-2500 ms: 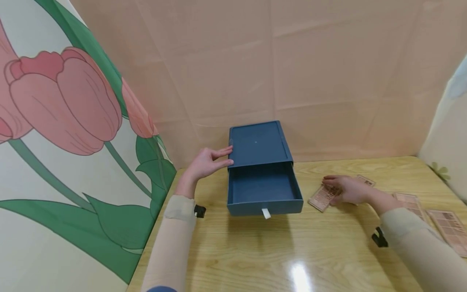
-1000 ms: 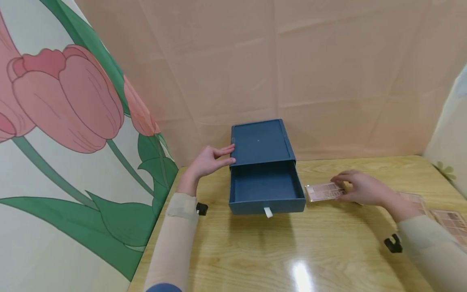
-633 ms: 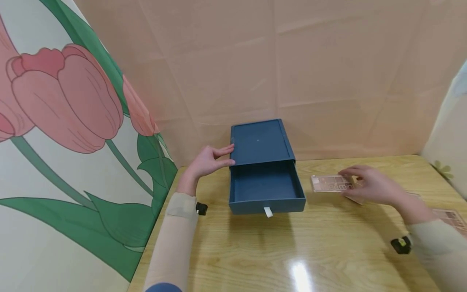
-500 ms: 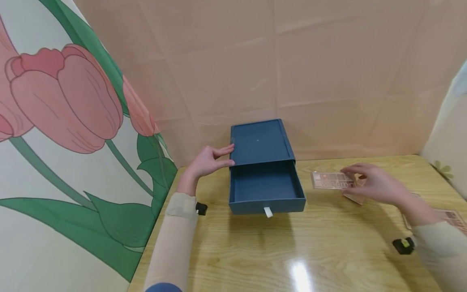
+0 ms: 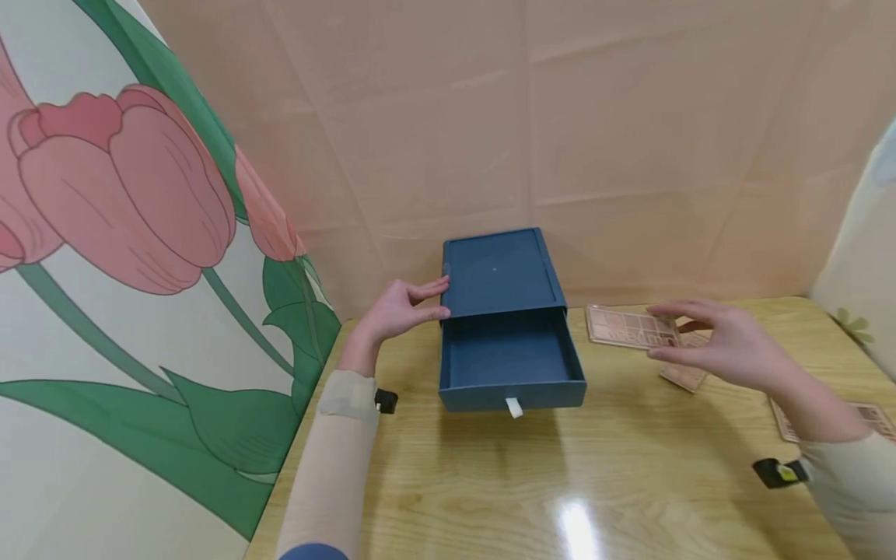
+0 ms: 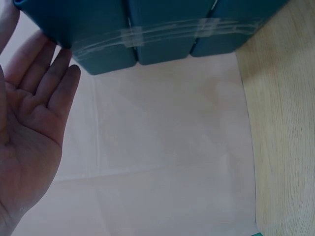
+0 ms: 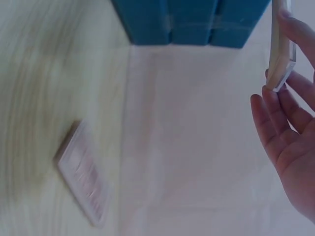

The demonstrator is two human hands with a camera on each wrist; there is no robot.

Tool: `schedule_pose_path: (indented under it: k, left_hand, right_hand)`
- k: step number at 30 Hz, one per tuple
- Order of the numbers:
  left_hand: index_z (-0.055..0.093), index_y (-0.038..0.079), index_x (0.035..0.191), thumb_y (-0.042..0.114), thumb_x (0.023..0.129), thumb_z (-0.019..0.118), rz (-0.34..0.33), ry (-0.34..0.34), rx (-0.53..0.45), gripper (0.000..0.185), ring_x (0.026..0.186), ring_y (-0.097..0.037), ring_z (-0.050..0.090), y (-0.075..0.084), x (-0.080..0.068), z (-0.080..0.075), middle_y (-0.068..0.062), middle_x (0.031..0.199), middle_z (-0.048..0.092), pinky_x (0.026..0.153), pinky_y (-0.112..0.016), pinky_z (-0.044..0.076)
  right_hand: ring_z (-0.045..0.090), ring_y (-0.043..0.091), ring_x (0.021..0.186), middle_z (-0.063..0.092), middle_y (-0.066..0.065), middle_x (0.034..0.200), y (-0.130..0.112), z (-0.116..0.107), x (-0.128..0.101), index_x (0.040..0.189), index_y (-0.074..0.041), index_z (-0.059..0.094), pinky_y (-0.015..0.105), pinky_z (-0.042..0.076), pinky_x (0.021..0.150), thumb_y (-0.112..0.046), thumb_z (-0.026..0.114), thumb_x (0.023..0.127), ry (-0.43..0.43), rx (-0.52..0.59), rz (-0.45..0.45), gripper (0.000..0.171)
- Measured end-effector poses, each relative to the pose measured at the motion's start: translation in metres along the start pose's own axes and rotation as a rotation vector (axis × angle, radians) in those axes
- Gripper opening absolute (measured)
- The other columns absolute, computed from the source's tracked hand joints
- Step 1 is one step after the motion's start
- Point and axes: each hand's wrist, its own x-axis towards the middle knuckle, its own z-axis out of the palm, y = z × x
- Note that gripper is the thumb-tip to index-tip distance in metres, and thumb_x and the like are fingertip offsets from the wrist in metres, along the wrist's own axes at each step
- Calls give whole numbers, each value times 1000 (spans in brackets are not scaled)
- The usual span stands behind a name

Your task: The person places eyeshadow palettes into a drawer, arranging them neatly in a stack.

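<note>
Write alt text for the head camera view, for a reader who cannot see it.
A person's right hand holds a flat pink eyeshadow palette in the air to the right of a dark blue box whose drawer is pulled open and empty. Their left hand rests against the box's left side, and more palettes lie on the wooden table.

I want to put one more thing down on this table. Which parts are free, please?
Bare table: the wide near strip before the open drawer. The drawer itself is empty. Crowded: the right side, where palettes lie below the right hand and its held palette.
</note>
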Motion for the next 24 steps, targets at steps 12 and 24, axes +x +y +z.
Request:
schedule_pose_path:
  k: [12,24]
  left_hand:
    - [61,14,151,37,98,81,-1,-6,-18,61,43,-16,32,0,0,1,8,158,53,53,-34,29]
    - [62,16,150,36,98,81,-3,1,-21,60,46,-18,32,1,-1,2,8,158,54,53,-34,29]
  right_hand:
    - [61,-7,102,70,1,138,-61,-4,11,138,-28,75,11,47,79,-29,100,79,20,69,-40,65]
    - [76,24,94,72,15,135,-119,14,35,136,-14,77,29,59,69,-41,96,81,-75,78,-143,64]
